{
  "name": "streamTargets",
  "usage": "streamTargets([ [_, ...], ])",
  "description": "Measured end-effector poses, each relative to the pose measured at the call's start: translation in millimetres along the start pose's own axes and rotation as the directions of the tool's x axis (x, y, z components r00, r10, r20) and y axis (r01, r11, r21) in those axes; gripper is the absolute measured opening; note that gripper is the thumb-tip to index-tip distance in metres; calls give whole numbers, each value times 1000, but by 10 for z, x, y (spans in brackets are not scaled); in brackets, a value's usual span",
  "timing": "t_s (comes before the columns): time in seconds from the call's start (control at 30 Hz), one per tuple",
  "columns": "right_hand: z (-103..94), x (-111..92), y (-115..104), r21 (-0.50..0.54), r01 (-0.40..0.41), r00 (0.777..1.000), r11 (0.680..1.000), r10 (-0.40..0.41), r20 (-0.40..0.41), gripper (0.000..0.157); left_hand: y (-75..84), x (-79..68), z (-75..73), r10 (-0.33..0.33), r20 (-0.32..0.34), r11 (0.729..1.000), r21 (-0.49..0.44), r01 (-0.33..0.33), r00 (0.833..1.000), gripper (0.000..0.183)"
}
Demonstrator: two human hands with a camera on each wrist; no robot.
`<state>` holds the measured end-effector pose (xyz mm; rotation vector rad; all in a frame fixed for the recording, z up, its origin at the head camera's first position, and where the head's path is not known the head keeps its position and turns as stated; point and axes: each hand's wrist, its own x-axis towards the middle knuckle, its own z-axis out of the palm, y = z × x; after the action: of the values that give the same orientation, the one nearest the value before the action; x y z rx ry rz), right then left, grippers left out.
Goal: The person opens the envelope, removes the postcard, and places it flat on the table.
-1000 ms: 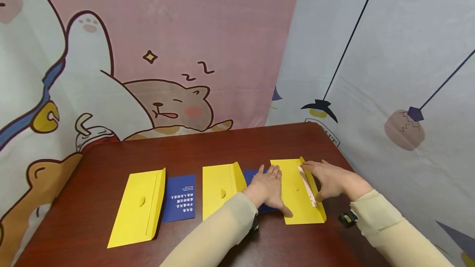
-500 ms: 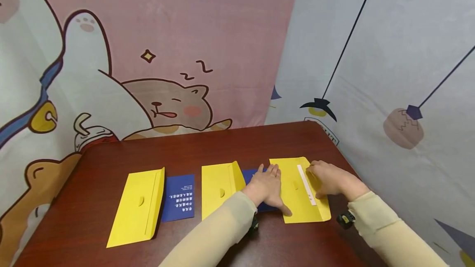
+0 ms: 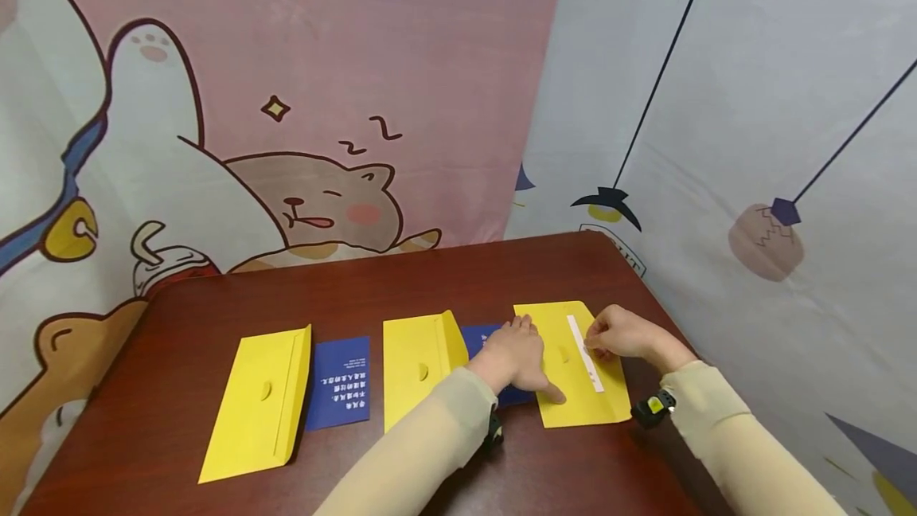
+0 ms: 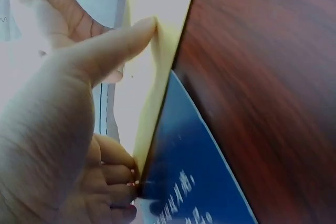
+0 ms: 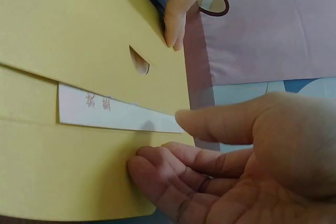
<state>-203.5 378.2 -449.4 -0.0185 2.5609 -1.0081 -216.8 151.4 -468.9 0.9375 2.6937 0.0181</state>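
Observation:
At the right, a yellow envelope lies with its flap folded out flat. A strip of white card with small reddish characters shows at its mouth; the rest is hidden inside. My left hand rests palm down across the envelope's left side, thumb and fingers extended, partly over a blue card. My right hand is over the flap beside the white card. Its thumb tip is near the card's far end, and the loosely bent fingers are apart from the thumb over the flap.
To the left on the dark red table lie a middle yellow envelope, a blue card with white writing, and a far-left yellow envelope. A printed cloth hangs behind the table.
The right envelope's flap has gone from raised to spread flat. My right hand has moved slightly left, closer to the white card, its fingers more bent. My left hand stays on the envelope.

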Motion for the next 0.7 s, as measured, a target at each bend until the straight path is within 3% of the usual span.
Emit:
streamTargets([
  [0.13,34,8,-12,19,-52,998,998,53,-29,15,96,80,-18,-87,-82,987,-144,75,993,76],
  [0.23,63,28,-18,-1,-64,997,998,64,-49,18,190,163,-16,-182,-132,958,-248,145,975,57],
  [0.43,83,64,-21,-12,-52,997,999,52,-61,21,355,286,0,-287,-183,942,-231,243,940,58],
  [0.7,56,32,-5,26,-44,996,999,46,-73,19,541,396,-61,-337,-169,936,-160,312,926,63],
])
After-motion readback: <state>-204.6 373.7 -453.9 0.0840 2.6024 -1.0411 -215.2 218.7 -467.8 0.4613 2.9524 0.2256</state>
